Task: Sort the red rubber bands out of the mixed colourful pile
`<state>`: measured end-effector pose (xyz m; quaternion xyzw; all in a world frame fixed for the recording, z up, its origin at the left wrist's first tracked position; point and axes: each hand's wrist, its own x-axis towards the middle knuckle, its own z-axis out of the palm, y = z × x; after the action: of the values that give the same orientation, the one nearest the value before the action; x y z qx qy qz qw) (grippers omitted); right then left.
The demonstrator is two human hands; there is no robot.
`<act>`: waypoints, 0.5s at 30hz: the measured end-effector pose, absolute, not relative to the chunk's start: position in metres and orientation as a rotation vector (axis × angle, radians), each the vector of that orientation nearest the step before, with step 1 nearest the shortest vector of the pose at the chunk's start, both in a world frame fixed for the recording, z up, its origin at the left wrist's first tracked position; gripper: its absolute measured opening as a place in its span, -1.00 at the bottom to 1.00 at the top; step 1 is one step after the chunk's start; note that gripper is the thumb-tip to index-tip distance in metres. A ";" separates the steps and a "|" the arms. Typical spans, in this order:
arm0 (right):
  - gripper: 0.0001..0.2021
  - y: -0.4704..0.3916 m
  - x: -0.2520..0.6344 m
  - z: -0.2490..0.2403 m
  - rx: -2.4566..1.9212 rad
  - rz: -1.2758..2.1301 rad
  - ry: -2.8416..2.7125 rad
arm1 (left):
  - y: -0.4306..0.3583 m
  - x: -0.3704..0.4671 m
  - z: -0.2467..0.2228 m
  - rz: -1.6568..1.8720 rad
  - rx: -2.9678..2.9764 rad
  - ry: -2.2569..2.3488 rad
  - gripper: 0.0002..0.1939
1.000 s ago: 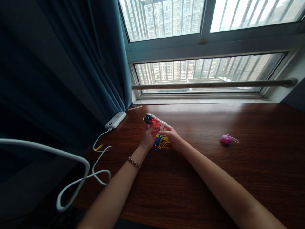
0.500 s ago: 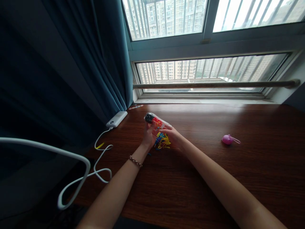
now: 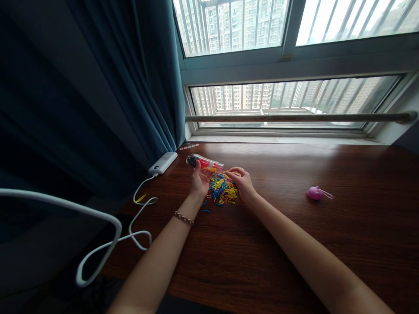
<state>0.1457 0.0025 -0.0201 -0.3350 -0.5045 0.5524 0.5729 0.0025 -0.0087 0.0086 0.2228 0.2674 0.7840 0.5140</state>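
Note:
My left hand [image 3: 199, 183] is closed around a clear plastic bottle-shaped container [image 3: 205, 164] that lies tilted on its side above the table. Black pieces fill its rounded far-left end, with red and orange ones along the middle. Close to the container's right end is my right hand [image 3: 242, 181], fingers bent and pinched together; whatever they hold is too small to make out. Under and between both hands lies a loose pile of small rubber bands [image 3: 224, 189], mostly yellow and blue. Several blue bits [image 3: 206, 211] are scattered at its near-left side.
A pink rounded case with a loop [image 3: 314, 193] lies to the right on the brown wooden table [image 3: 278, 253]. At the left are a white power bank [image 3: 163, 163], its looping white cable [image 3: 139, 242] and a yellow strip [image 3: 140, 198]. Curtain and window stand behind.
My right hand has come away from the container to its right end. The container has shifted left in my left hand, and more of the band pile shows.

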 end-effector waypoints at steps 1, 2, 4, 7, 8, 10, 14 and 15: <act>-0.72 0.003 0.147 -0.020 -0.782 1.287 -1.189 | -0.008 0.001 0.008 1.875 0.537 0.644 -0.72; -0.72 0.003 0.148 -0.020 -0.780 1.263 -1.207 | -0.009 0.001 0.008 1.861 0.539 0.643 -0.71; -0.70 0.001 0.148 -0.019 -0.770 1.219 -1.261 | -0.009 0.004 0.007 1.833 0.543 0.642 -0.71; -0.61 0.000 0.147 -0.017 -0.743 1.219 -1.397 | -0.012 0.012 0.004 1.805 0.567 0.671 -0.70; -0.57 0.000 0.146 -0.016 -0.743 1.222 -1.446 | -0.012 0.015 0.003 1.795 0.583 0.686 -0.70; -0.49 0.001 0.145 -0.015 -0.749 1.249 -1.511 | -0.014 0.021 0.002 1.765 0.615 0.724 -0.68; -0.49 0.002 0.145 -0.011 -0.697 1.506 -1.506 | -0.016 0.026 0.000 1.727 0.624 0.788 -0.64; -0.50 0.002 0.146 -0.010 -0.689 1.559 -1.483 | -0.017 0.026 0.000 1.729 0.622 0.791 -0.63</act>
<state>0.1456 0.0017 -0.0096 -0.2758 -0.5935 0.6241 0.4268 0.0264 -0.0166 -0.0004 0.2617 0.3330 0.7273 0.5400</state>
